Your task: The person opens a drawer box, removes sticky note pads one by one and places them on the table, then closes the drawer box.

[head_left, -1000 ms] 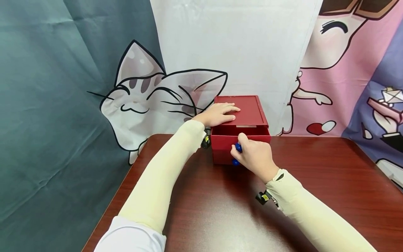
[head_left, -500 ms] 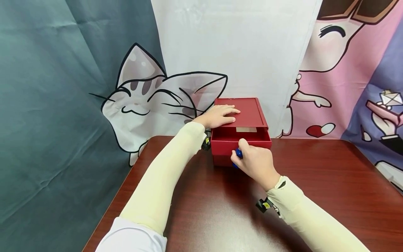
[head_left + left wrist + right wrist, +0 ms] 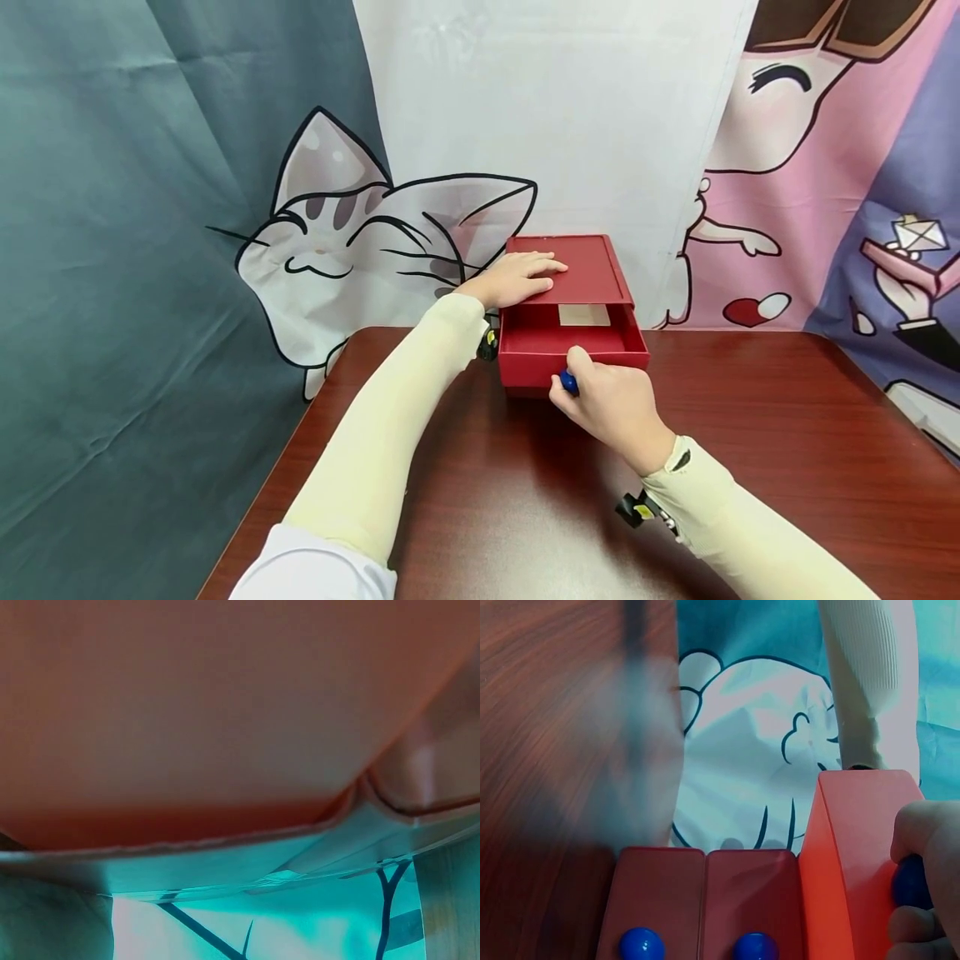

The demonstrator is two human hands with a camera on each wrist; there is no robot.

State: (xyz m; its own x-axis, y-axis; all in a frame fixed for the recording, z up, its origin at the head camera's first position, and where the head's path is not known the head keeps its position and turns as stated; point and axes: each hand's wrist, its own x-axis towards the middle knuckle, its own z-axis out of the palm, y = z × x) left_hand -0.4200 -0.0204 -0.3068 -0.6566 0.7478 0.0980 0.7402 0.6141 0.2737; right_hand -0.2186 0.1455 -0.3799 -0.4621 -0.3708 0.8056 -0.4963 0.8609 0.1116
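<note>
A red drawer cabinet (image 3: 581, 271) stands at the back of the table. My left hand (image 3: 513, 278) rests on its top with the fingers spread. My right hand (image 3: 617, 408) grips the blue knob (image 3: 568, 382) of the top drawer (image 3: 525, 367), which is pulled partway out. Inside the drawer a pale rectangular piece (image 3: 583, 314) shows; what it is I cannot tell. In the right wrist view, two closed drawers (image 3: 664, 889) with blue knobs (image 3: 755, 946) lie below the pulled-out one. Only blurred reddish surfaces fill most of the left wrist view.
The brown wooden table (image 3: 480, 517) stretches in front of the cabinet and to its right. Behind it hangs a printed cloth (image 3: 630, 108) with a cartoon cat. Small black cameras (image 3: 636, 510) sit on the wrists.
My right hand has drawn the top drawer out towards me, widening the gap and showing more of the pale piece inside. My left hand has stayed on the cabinet's top.
</note>
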